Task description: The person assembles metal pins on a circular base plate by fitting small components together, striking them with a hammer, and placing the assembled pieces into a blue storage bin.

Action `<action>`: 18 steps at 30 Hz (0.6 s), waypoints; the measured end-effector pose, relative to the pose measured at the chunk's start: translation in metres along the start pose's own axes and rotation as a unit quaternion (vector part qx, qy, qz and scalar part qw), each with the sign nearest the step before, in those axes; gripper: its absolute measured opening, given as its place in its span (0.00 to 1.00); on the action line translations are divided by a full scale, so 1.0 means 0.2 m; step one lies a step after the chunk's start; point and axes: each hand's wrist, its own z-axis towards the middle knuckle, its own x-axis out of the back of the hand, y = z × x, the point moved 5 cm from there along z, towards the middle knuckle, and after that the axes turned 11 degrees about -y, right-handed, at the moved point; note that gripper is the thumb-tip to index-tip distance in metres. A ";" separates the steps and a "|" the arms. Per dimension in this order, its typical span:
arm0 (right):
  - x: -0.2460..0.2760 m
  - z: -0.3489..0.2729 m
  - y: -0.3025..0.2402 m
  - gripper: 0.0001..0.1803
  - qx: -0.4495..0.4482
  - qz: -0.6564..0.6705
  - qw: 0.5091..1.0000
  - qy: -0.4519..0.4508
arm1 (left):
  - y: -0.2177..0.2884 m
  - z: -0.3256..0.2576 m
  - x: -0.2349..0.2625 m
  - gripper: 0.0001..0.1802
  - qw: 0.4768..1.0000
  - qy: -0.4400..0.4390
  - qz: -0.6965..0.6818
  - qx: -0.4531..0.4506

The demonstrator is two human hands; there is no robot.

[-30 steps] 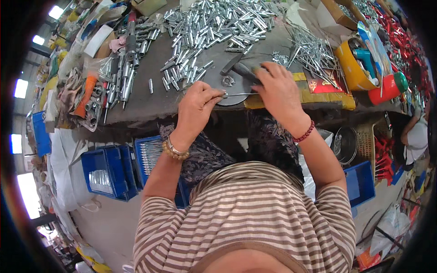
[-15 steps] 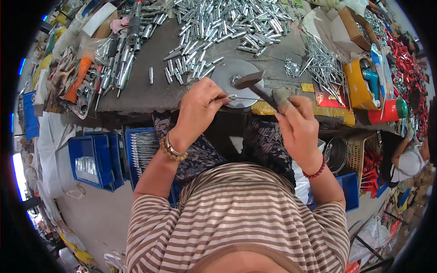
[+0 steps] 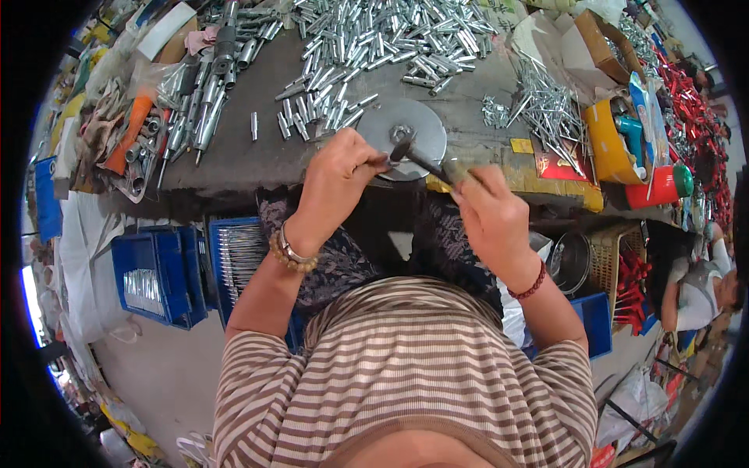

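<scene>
Your right hand [image 3: 490, 212] was clenched round the handle of a small hammer [image 3: 421, 160], its head over the round steel disc [image 3: 406, 129] at the near edge of the surface [image 3: 257, 156]. Your left hand [image 3: 339, 175] pinched a small metal piece against the disc. The hammer looked head-heavy and stiff, best held low on the handle; the piece, light, hard and slippery. Your fingers hid the piece, and the hammer head blurred.
</scene>
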 end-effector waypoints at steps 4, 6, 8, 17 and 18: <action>0.09 0.03 0.00 0.15 0.001 0.057 0.996 0.066 | 0.01 -0.01 0.00 0.06 1.000 -0.014 -0.005 0.015; 0.11 0.06 0.01 0.16 -0.039 0.107 0.992 0.050 | 0.01 0.00 -0.01 0.06 0.999 -0.010 -0.027 0.030; 0.11 0.11 0.04 0.17 -0.032 0.135 0.989 0.054 | 0.00 -0.01 -0.01 0.06 0.999 -0.012 -0.035 0.040; -0.04 0.18 0.16 0.18 0.018 -0.069 0.997 -0.016 | 0.01 0.00 0.01 0.07 0.998 -0.023 -0.032 0.047; -0.04 0.17 0.16 0.18 0.016 -0.069 0.997 -0.015 | 0.01 0.00 0.01 0.07 0.998 -0.019 -0.027 0.053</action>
